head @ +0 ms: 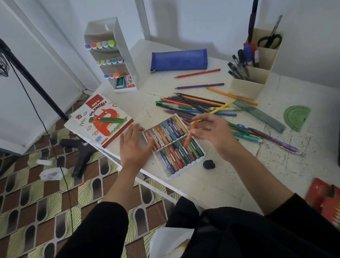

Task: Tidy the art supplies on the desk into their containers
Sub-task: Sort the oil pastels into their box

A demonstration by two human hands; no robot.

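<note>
A white pastel tray full of oil pastels lies near the desk's front edge. My right hand hovers over its right side and pinches an orange pastel, tilted down toward the tray's lower row. My left hand rests flat with spread fingers against the tray's left end. The oil pastel box lid lies to the left with a green pastel on it. A heap of coloured pencils and pens spreads behind the tray.
At the back stand a white marker rack, a blue pencil case and a beige pen holder with scissors. A ruler, green protractor, purple pen and black eraser lie to the right.
</note>
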